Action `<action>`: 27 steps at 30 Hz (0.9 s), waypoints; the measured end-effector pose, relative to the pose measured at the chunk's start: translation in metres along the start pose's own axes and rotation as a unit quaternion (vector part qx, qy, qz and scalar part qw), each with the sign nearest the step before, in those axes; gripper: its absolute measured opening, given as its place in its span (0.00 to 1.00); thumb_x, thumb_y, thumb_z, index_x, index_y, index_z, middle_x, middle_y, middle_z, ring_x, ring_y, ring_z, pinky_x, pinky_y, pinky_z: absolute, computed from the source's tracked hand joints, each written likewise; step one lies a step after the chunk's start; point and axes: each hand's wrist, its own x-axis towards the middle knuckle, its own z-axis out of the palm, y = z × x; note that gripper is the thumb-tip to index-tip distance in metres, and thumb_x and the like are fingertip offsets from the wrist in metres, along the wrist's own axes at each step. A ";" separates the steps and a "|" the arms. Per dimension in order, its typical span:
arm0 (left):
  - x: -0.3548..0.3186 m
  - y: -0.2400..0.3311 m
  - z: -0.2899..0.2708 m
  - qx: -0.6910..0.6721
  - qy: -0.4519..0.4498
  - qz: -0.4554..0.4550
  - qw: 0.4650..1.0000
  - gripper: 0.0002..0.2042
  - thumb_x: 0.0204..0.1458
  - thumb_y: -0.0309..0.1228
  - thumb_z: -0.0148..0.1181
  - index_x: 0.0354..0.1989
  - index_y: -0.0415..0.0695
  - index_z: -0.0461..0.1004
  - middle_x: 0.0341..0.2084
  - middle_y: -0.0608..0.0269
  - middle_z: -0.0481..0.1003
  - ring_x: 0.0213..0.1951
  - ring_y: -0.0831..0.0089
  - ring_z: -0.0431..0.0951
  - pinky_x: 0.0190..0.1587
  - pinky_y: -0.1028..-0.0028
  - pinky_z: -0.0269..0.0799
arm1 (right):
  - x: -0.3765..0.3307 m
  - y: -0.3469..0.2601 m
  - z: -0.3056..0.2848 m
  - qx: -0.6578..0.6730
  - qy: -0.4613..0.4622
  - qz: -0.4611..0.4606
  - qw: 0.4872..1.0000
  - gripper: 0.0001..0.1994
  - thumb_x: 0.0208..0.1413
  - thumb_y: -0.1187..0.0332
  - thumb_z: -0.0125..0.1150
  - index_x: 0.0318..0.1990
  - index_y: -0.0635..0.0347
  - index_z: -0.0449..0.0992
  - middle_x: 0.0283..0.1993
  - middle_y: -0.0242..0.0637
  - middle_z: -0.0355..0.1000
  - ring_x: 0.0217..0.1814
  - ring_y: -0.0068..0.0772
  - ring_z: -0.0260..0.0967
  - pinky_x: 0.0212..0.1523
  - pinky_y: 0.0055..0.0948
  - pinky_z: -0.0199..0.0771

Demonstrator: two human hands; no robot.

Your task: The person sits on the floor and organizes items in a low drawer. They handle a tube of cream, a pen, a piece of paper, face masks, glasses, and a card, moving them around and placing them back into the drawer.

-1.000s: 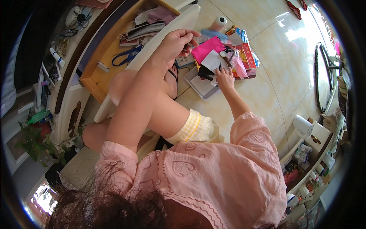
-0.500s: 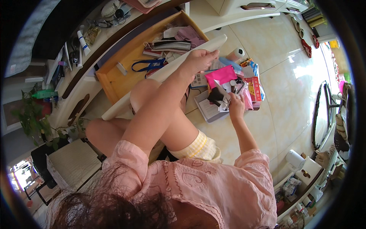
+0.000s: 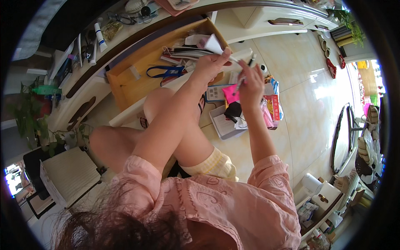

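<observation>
Both hands meet: left hand (image 3: pixel 212 63) pinches paper (image 3: pixel 213 43), right hand (image 3: pixel 249 81) pen (image 3: pixel 246 71).

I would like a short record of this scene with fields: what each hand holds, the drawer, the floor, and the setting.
Left hand: raised, pinching a small white folded paper
Right hand: raised, gripping a thin dark pen
Drawer: wooden, pulled open; inside lie a blue lanyard and a pile of papers
Floor pile: a pink card, a red packet and a white box on pale tiles
Setting: person in a pink top sits on the floor beside a white cabinet
</observation>
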 end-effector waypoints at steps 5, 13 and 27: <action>0.026 -0.025 -0.026 0.001 0.114 -0.016 0.993 0.09 0.47 0.31 0.60 0.30 0.37 0.72 0.18 0.68 0.69 0.13 0.85 0.57 0.13 0.79 0.48 | -0.010 -0.020 0.029 0.114 -0.093 0.052 0.988 0.17 0.45 0.81 0.50 0.45 0.58 0.70 0.40 0.39 0.72 0.42 0.38 0.70 0.55 0.38 0.61; 0.029 -0.027 -0.044 -0.022 0.117 -0.059 0.991 0.05 0.48 0.27 0.57 0.26 0.38 0.71 0.10 0.70 0.63 0.09 0.84 0.54 0.11 0.78 0.44 | 0.009 0.001 0.039 0.441 -0.073 0.232 0.864 0.13 0.59 0.70 0.47 0.46 0.69 0.69 0.32 0.40 0.73 0.32 0.21 0.70 0.35 0.19 0.70; 0.034 -0.027 -0.037 -0.016 0.121 -0.085 0.989 0.04 0.50 0.26 0.55 0.26 0.40 0.69 0.12 0.75 0.60 0.10 0.86 0.51 0.12 0.80 0.40 | 0.019 -0.003 0.056 0.313 -0.062 0.199 0.927 0.08 0.53 0.69 0.54 0.32 0.67 0.72 0.22 0.37 0.72 0.23 0.23 0.70 0.25 0.21 0.68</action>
